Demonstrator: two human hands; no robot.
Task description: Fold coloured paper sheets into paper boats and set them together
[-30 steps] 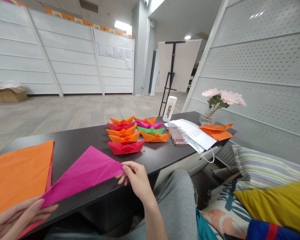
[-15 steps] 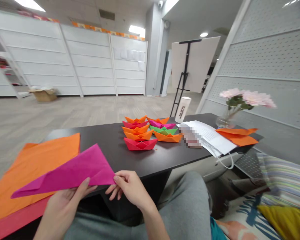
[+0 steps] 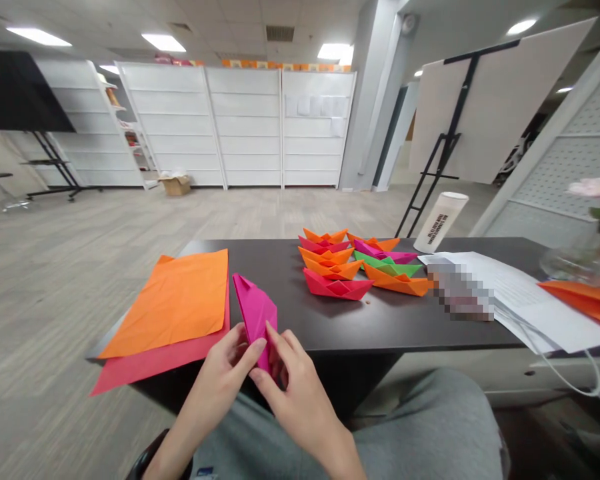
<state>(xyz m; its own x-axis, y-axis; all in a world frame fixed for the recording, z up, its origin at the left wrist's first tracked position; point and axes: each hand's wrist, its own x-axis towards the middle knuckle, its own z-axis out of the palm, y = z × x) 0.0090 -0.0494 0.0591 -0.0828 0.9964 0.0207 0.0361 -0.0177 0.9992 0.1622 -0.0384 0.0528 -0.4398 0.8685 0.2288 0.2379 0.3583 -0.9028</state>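
A folded magenta paper (image 3: 256,308) stands tilted between my two hands, just over the table's front edge. My left hand (image 3: 235,363) grips its lower left side with the thumb in front. My right hand (image 3: 290,367) holds the lower right side, fingers partly behind the paper. To the left lie an orange paper sheet (image 3: 175,300) and, under it, a red paper sheet (image 3: 145,367) that juts over the table edge. Two rows of folded paper boats stand beyond my hands, among them a red boat (image 3: 337,287), a green boat (image 3: 387,265) and an orange boat (image 3: 397,281).
On the dark table (image 3: 290,333) to the right are white papers (image 3: 520,287), a blurred-out item (image 3: 463,293), folded orange paper (image 3: 585,301) and a glass vase (image 3: 575,263) with flowers. A white cylinder (image 3: 440,222) stands behind. My knee (image 3: 445,413) is below the table.
The magenta paper has turned from lying lengthwise to pointing upward and away. My hands have come closer together, both now on its lower part. My view has swung left.
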